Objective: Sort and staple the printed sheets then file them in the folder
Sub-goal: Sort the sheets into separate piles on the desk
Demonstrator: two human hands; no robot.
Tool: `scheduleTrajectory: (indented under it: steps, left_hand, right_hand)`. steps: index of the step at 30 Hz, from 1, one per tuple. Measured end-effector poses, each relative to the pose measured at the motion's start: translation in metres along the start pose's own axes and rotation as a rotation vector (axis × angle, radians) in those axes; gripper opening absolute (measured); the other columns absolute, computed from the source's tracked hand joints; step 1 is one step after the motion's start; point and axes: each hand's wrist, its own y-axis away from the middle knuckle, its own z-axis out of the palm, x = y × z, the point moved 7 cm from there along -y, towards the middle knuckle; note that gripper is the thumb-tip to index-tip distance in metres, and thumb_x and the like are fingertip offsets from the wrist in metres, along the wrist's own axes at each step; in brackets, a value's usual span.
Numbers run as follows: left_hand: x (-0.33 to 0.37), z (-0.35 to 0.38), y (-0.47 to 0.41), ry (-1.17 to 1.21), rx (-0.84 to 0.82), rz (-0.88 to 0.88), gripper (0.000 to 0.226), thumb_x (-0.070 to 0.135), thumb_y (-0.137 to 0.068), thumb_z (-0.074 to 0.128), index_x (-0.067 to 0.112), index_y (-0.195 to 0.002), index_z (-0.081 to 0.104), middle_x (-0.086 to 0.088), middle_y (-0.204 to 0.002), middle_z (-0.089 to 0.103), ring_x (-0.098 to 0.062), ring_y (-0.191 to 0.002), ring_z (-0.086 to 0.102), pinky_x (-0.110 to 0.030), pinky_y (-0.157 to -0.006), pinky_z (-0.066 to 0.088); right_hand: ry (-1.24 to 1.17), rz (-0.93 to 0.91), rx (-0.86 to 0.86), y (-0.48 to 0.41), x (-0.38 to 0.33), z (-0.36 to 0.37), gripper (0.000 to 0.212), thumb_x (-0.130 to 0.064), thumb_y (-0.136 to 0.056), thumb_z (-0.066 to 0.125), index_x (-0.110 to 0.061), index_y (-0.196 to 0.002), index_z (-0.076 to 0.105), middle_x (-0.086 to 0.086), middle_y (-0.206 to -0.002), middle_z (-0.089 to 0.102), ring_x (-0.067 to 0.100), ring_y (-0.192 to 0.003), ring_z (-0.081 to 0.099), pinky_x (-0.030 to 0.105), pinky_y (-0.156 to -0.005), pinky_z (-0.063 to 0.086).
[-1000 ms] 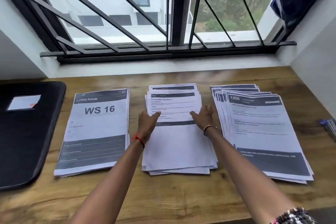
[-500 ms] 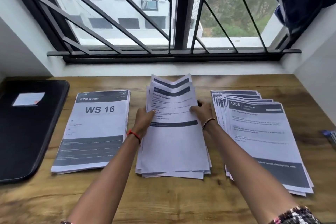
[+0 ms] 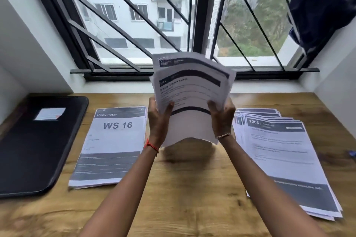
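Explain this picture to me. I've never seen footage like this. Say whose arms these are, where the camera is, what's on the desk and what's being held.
There is no machine here. The two arms belong to a person, and the only camera is worn on their head, looking forward and down, so you see roughly what they see. The left hand and right hand each grip one side of a stack of printed sheets, held upright above the wooden desk in front of a barred window. On the desk lie a pile headed WS 16 to the left, a fanned pile headed 1206 to the right, and a black folder at the far left.
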Motion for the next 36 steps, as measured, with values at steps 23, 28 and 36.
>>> scheduleTrajectory:
  steps: [23,28,36]
  left_hand:
    - [-0.102,-0.017,0.004,-0.264,-0.158,-0.502,0.034,0.017,-0.075,0.07,0.01,-0.107,0.06,-0.004,-0.108,0.067,-0.022,-0.099,0.063,-0.035,-0.084,0.053]
    - [-0.137,-0.031,0.022,-0.728,-0.204,-0.533,0.036,0.018,-0.074,0.061,0.002,-0.107,0.06,-0.013,-0.11,0.058,-0.031,-0.108,0.051,-0.034,-0.088,0.042]
    - [-0.128,-0.026,0.007,-0.342,-0.223,-0.332,0.035,0.02,-0.085,0.055,0.022,-0.121,0.053,0.005,-0.122,0.057,-0.013,-0.114,0.053,-0.036,-0.102,0.042]
  right_hand:
    - [0.231,0.529,-0.309,0.025,0.101,0.015,0.019,0.001,-0.071,0.068,0.002,-0.09,0.067,0.006,-0.083,0.063,0.022,-0.077,0.06,0.023,-0.06,0.044]
    - [0.586,0.556,-0.399,0.045,0.152,0.006,0.035,-0.034,-0.069,0.061,-0.001,-0.08,0.06,0.014,-0.092,0.062,0.03,-0.094,0.057,0.026,-0.066,0.038]
    - [0.481,0.457,-0.371,0.027,0.15,0.012,0.045,-0.013,-0.089,0.057,0.001,-0.131,0.047,0.017,-0.135,0.048,0.032,-0.126,0.043,0.04,-0.108,0.035]
